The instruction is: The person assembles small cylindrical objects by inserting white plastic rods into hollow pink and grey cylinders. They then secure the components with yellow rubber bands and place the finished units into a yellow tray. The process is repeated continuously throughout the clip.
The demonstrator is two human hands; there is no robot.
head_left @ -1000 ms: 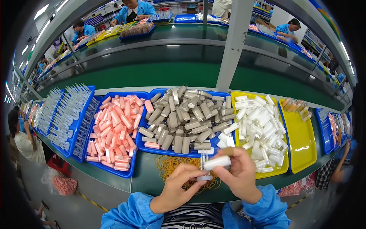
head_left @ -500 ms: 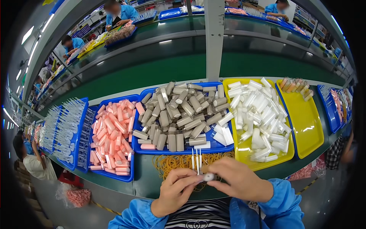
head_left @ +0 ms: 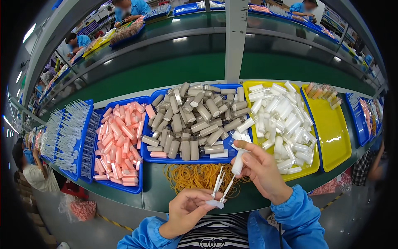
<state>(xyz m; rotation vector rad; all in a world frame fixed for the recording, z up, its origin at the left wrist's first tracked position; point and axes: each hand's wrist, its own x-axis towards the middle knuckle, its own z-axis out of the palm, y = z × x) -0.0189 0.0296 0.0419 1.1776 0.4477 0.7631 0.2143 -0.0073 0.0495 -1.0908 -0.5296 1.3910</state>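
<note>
My left hand (head_left: 188, 211) is closed around a small bundle of thin white plastic sticks (head_left: 217, 182), with pale bases (head_left: 214, 203) showing at the fingertips. One stick leans right, and its upper end meets the lower end of a white tube (head_left: 238, 161); whether it goes inside is hard to tell. Thumb and fingers of my right hand (head_left: 265, 172) pinch that tube, which tilts above the left hand. Below and behind the hands lies a loose heap of yellow rubber bands (head_left: 188, 176). Both hands are over the green table's near edge.
Blue trays hold pink tubes (head_left: 120, 143), grey tubes (head_left: 195, 120) and white-tipped sticks (head_left: 66, 137). White tubes (head_left: 284, 124) fill a yellow tray; another yellow tray (head_left: 329, 137) has several bundles (head_left: 323, 93) at its far end. A metal post (head_left: 235, 45) stands behind; co-workers sit beyond.
My right hand has moved up and right, away from the left fingers, and now shows the white tube clearly. The sticks in my left hand have tilted and spread apart.
</note>
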